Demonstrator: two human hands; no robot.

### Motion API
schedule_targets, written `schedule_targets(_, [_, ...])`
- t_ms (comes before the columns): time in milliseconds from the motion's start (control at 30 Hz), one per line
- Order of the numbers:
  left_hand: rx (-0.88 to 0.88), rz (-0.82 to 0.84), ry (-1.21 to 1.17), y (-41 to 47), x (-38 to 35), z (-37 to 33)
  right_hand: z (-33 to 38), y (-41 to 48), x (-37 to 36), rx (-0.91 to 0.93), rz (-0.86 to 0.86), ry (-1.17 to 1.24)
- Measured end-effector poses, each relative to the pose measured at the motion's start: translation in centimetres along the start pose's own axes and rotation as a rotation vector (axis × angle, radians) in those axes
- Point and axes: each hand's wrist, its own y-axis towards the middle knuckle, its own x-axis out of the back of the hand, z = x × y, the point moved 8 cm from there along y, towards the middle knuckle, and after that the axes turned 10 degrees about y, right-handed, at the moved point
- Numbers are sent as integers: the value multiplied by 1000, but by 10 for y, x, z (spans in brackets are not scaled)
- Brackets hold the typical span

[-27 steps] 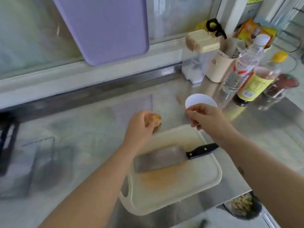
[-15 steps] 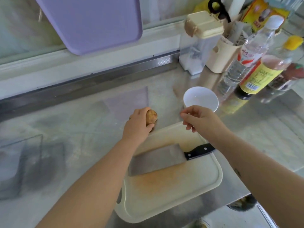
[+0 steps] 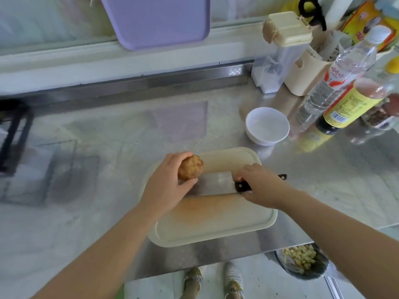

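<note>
My left hand grips a brown potato over the far left part of a cream cutting board. A cleaver lies flat on the board, blade to the left, black handle to the right. My right hand lies over that handle with its fingers curled on it; only the handle's near end and tip show. A white bowl stands just beyond the board on the right.
Bottles, a cream utensil holder and a clear lidded container crowd the back right of the steel counter. A purple board leans on the wall. A dark bin with scraps sits below the counter edge.
My left hand carried the potato from the counter back over the board. My right hand dropped from near the bowl onto the cleaver handle.
</note>
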Motion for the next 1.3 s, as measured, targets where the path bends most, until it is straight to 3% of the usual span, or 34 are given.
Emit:
schedule_targets(167, [45, -111, -16, -21, 12, -9, -2, -5, -5, 19, -20, 9])
schedule_targets(333, [56, -241, -52, -29, 24, -12, -27, -28, 8, -74, -267, 307])
schedule_targets(467, [63, -82, -18, -29, -9, -15, -37, -38, 17, -146, -390, 508])
schedule_targets(567, [20, 35, 48, -23, -44, -25, -33, -39, 16, -178, -365, 523])
schedule_targets(833, [48, 132, 81, -14, -73, -15, -25, -33, -1, -239, -290, 498])
schedule_targets(1033, [283, 197, -227, -21, -73, 12, -25, -25, -12, -303, -251, 461])
schedule_targets(1300, [388, 206, -400, -25, -78, 12, -11, -12, 2, -353, -216, 387])
